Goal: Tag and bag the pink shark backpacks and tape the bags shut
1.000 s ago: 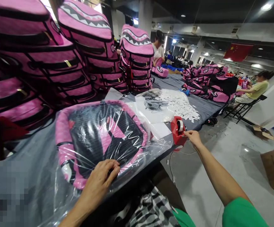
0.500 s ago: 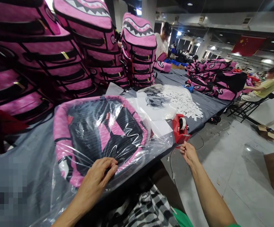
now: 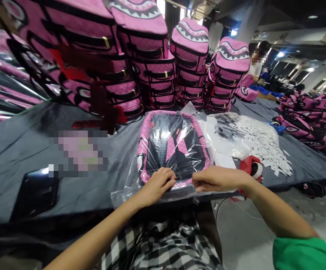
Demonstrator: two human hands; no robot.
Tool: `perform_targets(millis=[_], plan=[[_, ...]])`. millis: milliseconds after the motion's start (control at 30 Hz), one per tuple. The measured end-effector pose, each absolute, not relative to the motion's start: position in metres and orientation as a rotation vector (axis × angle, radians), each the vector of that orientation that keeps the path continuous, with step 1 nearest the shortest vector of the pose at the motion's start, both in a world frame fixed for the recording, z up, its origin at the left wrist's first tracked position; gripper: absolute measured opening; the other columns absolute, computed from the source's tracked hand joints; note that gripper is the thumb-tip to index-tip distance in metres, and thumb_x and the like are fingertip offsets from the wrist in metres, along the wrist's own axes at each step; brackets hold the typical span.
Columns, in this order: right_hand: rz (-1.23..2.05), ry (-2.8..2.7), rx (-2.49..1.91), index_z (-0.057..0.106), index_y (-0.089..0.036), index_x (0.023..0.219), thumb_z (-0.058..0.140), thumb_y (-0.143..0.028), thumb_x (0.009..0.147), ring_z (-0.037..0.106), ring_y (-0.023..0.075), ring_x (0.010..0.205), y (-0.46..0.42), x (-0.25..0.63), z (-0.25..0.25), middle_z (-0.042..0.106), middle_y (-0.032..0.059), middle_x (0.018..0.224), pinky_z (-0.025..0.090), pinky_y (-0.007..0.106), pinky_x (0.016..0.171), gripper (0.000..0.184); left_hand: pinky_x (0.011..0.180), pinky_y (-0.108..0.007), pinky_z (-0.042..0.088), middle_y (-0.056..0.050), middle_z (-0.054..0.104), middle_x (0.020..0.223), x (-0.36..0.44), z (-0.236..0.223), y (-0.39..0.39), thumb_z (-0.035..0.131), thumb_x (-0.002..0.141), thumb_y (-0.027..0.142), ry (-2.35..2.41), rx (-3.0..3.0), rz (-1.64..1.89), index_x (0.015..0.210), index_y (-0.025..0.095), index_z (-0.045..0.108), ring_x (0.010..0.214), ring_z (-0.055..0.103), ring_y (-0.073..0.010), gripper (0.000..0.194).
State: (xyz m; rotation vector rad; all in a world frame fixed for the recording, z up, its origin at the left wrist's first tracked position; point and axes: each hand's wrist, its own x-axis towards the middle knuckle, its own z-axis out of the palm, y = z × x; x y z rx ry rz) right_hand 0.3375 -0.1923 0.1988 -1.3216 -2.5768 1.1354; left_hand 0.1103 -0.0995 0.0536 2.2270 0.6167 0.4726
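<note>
A pink and black backpack (image 3: 177, 148) lies flat on the table inside a clear plastic bag (image 3: 130, 193), its black ribbed side up. At the near edge, my left hand (image 3: 159, 183) presses on the plastic with curled fingers, apparently pinching a fold of it. My right hand (image 3: 213, 178) hovers over the near right corner of the backpack, fingers closed. Whatever is between those fingers is hidden or too small to make out. Behind my right wrist stands a red tape dispenser (image 3: 246, 165) with a white roll, partly covered by my forearm.
Tall stacks of pink backpacks (image 3: 154, 56) line the back of the table. White paper tags (image 3: 269, 146) lie heaped on the right, near more pink bags (image 3: 314, 116). A black phone (image 3: 38, 193) rests at left. A person (image 3: 258, 62) stands beyond the stacks.
My right hand has moved left from the tape dispenser to the bagged backpack's near edge. My left hand stays on the plastic. The view has turned left.
</note>
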Motion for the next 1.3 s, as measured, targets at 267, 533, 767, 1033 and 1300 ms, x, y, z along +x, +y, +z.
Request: perform_targets(millis=[267, 533, 767, 1033, 1300], plan=[[0.660, -2.994, -1.744, 0.061, -0.023, 0.090, 0.071, -0.027, 0.089, 0.047, 0.0120, 0.060, -0.126, 0.334, 0.162, 0.058, -0.0047, 0.071, 0.023, 0.024, 0.055, 0.011, 0.091, -0.037, 0.042, -0.003, 0.064, 0.100, 0.108, 0.049, -0.099, 0.042, 0.101, 0.037, 0.583, 2.267, 0.491, 0.094, 0.023, 0.060, 0.099, 0.053, -0.0212, 0.024], [0.230, -2.492, -1.879, 0.059, -0.021, 0.090, 0.072, -0.034, 0.090, 0.056, 0.0144, 0.075, -0.164, 0.357, 0.145, 0.064, 0.0008, 0.088, 0.030, 0.024, 0.062, 0.019, 0.090, -0.036, 0.043, -0.003, 0.064, 0.100, 0.108, 0.043, -0.097, 0.043, 0.101, 0.038, 0.538, 2.250, 0.535, 0.092, 0.023, 0.059, 0.098, 0.054, -0.0205, 0.023], [0.334, -2.672, -1.906, 0.061, -0.021, 0.089, 0.086, -0.049, 0.070, 0.059, 0.0179, 0.083, -0.168, 0.332, 0.111, 0.064, 0.0016, 0.091, 0.020, 0.028, 0.056, 0.043, 0.102, -0.046, 0.040, -0.006, 0.067, 0.109, 0.100, 0.056, -0.106, 0.052, 0.098, 0.036, 0.638, 2.522, 0.588, 0.090, 0.022, 0.059, 0.108, 0.057, -0.0236, 0.017], [0.372, -2.576, -1.857, 0.060, -0.021, 0.081, 0.092, -0.043, 0.061, 0.059, 0.0186, 0.077, -0.161, 0.337, 0.113, 0.064, 0.0005, 0.083, 0.024, 0.026, 0.057, 0.044, 0.113, -0.055, 0.023, -0.008, 0.070, 0.117, 0.039, 0.039, -0.093, 0.058, 0.096, 0.025, 0.995, 2.741, 0.639, 0.091, 0.022, 0.064, 0.124, 0.053, -0.0281, 0.008], [0.195, -1.199, -1.763, 0.069, -0.027, 0.087, 0.071, -0.065, 0.074, 0.062, 0.0245, 0.075, -0.279, 0.398, 0.145, 0.068, 0.0064, 0.085, 0.047, 0.036, 0.068, 0.040, 0.107, -0.050, 0.030, -0.008, 0.070, 0.111, 0.041, 0.038, -0.085, 0.050, 0.099, 0.025, 0.865, 2.705, 0.599, 0.088, 0.019, 0.059, 0.109, 0.061, -0.0228, 0.015]])
